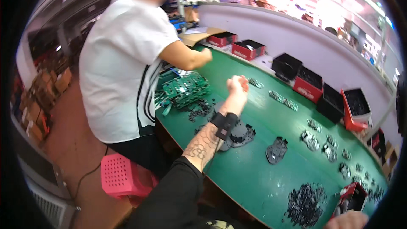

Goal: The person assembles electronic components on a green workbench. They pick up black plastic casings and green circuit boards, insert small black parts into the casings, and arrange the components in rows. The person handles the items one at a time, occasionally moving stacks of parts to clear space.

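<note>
My left arm stretches across the green table, a black band on its wrist. My left hand (238, 85) is over the far part of the table, its fingers curled in; anything inside them is hidden. Just right of it lies a short row of small green circuit boards (255, 83). My right hand (347, 220) shows only partly at the lower right edge, blurred, next to a small red box (355, 196) with dark contents. Left of that box spreads a pile of small black parts (306, 205). A dark grey moulded plate (277, 150) lies alone mid-table; more grey plates (241, 134) sit partly behind my forearm.
A person in a white shirt (121, 55) works at the left, beside stacked green circuit boards (186, 89) and a pink stool (121, 176). Red and black bins (308, 84) line the far edge. Several part-built units (310, 140) lie at the right.
</note>
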`<state>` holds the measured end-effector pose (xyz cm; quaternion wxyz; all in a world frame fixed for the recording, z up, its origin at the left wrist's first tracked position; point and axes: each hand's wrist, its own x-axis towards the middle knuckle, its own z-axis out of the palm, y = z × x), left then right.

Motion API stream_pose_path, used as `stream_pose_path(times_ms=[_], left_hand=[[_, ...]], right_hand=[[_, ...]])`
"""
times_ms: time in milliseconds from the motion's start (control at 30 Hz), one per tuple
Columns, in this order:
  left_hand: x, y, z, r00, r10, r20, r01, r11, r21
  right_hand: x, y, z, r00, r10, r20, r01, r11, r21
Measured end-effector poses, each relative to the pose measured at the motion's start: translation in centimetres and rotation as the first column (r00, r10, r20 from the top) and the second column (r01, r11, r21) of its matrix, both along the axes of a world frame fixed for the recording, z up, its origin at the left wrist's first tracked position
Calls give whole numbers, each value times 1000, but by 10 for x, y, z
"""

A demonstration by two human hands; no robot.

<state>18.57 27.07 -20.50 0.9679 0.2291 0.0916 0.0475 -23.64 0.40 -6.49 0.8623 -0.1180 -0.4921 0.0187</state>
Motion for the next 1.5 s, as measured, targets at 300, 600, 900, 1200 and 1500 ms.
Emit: stream_pose_path(times_ms=[300,600,900,1200,1500], left_hand=[[-35,-45,-4,989,11,-145,-2,998,58],[-198,-81,94,635,-507,583,299,857,419],[-271,-60,121,-7,-289,957,192,939,285],[-268,-48,121,-59,-571,819,577,650,495],[-254,-51,82,77,-594,801,643,643,415]], right_hand=[[-7,16,-180,439,-864,-247,228,373,-899],[8,21,-179,424,-903,65,151,-1,-989],[18,24,-192,410,-912,-14,98,59,-993],[21,24,-196,397,-918,-6,136,66,-988],[21,25,-196,394,-918,-29,137,90,-986]])
